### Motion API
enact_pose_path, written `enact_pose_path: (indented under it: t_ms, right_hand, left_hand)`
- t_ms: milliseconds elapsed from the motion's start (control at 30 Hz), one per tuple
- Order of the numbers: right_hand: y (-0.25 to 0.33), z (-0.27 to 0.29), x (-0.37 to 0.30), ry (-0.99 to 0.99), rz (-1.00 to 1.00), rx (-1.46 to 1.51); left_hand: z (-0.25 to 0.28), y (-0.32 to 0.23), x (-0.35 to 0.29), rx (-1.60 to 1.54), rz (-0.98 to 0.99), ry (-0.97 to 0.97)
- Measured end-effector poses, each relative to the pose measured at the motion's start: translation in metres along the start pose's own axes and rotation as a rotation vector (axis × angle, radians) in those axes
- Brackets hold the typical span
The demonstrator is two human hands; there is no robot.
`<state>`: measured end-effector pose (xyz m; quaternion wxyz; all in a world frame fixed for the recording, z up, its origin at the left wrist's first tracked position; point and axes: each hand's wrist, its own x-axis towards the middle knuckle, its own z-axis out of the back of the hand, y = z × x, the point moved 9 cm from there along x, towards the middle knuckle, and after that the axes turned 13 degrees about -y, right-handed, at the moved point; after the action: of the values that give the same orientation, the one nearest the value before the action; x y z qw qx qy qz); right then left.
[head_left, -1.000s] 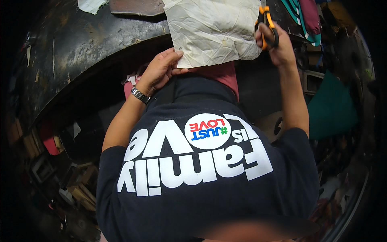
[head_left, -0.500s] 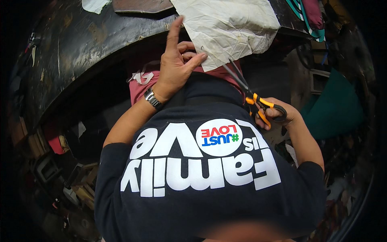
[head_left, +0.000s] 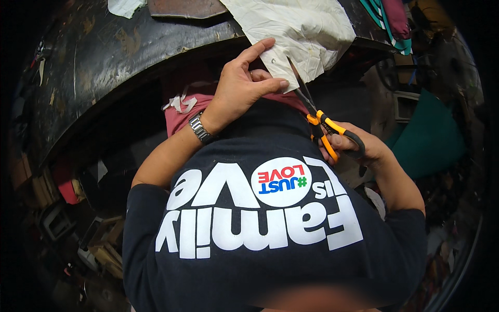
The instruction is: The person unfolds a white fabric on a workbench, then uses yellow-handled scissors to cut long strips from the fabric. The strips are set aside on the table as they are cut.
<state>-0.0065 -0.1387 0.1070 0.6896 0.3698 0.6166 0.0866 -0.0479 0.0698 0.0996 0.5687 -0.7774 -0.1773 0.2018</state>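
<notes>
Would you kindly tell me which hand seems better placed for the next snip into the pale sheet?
Probably the right hand: it holds the scissors, whose blades reach the near edge of the pale sheet. The left hand touches the sheet's near-left corner and holds no tool.

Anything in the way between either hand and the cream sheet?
Nothing visible on the left: the left hand is on the near corner of the cream sheet. Between right hand and sheet, only the scissors it holds, blades at the near edge.
</notes>
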Motion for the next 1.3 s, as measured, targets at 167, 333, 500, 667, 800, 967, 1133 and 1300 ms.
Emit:
enact_pose_path:
  t_ms: [167, 333, 500, 667, 800, 967, 1133, 1300]
  right_hand:
    - [0.008, -0.011, -0.002, -0.083, 0.026, -0.014]
    - [0.004, -0.013, -0.004, -0.163, 0.027, 0.061]
    - [0.002, -0.015, -0.002, -0.199, 0.041, 0.093]
    - [0.0, -0.013, -0.004, -0.247, 0.0, 0.078]
    - [0.001, -0.014, -0.006, -0.28, -0.039, 0.071]
    - [0.022, -0.017, 0.003, -0.18, -0.037, 0.097]
    - [0.031, -0.023, 0.014, -0.143, -0.022, 0.1]
    - [0.03, -0.028, 0.011, -0.148, -0.005, 0.165]
  left_hand:
    - [-0.004, -0.007, 0.001, 0.038, -0.102, 0.004]
    - [-0.001, -0.004, 0.001, 0.05, -0.118, 0.003]
    - [0.0, -0.004, 0.002, 0.043, -0.131, 0.004]
    - [-0.001, -0.008, 0.001, -0.004, -0.15, 0.0]
    - [-0.001, -0.007, 0.002, -0.016, -0.116, 0.01]
    - [-0.009, -0.012, -0.005, 0.057, -0.136, 0.089]
    - [-0.009, -0.015, -0.007, 0.072, -0.117, 0.099]
    - [-0.009, -0.011, -0.007, 0.066, -0.088, 0.105]
